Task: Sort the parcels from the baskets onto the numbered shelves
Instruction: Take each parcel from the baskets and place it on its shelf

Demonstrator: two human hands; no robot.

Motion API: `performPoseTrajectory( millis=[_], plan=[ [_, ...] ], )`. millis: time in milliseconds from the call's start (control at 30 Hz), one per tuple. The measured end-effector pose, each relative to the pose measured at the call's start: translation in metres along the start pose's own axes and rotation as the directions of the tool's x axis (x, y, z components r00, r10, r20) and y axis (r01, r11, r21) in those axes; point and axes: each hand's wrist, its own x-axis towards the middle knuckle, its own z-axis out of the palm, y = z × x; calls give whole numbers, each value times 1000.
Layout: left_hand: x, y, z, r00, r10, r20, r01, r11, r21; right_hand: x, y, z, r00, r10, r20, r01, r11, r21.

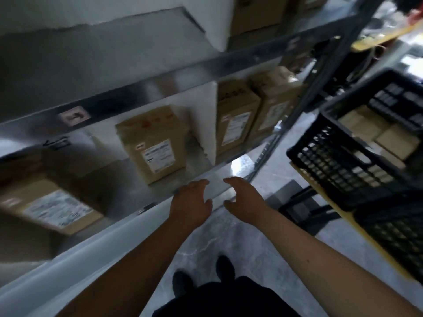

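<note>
Parcels already stand on the metal shelf (160,197): one brown box with a white label (153,143) sits upright just beyond the hands, a second labelled box (49,205) lies further to the left on the same level, and two more (237,115) (273,104) stand side by side past a white divider (211,124) to the right. On the level above, another carton (258,12) shows at the top edge. A small tag (74,115) is stuck on the shelf's front rail, too blurred to read as a number. Both hands hold nothing: the left hand (191,202) and the right hand (243,200) hover near each other at the shelf's front edge, fingers spread and loosely bent, close to the nearest box but apart from it. To the right, a black slatted basket (325,161) still carries several pale parcels (375,138), and a second dark basket (393,236) sits below it; what it holds cannot be made out. Judging by this, the sorting is partway through: a fair number of boxes have found a place on the shelves, while the upper basket is far from emptied. With both hands free beside a shelved box, the likely step in hand is between one placement and the next pick from the basket. Below, the person's dark shoes (183,282) stand on a grey floor (229,243).
</note>
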Motion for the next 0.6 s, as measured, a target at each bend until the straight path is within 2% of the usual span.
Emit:
performPoseTrajectory(
  millis=[233, 367, 600],
  plan=[
    [31, 112, 26, 945, 306, 112, -312, 949, 43, -55, 59, -74, 973, 178, -148, -180, 984, 1],
    [49, 189, 35, 903, 421, 85, -424, 905, 30, -84, 98, -124, 944, 225, -239, -230, 973, 9],
    [67, 311, 48, 769, 634, 83, -631, 773, -63, -128, 158, -231, 886, 242, -396, -258, 966, 13]
  ],
)
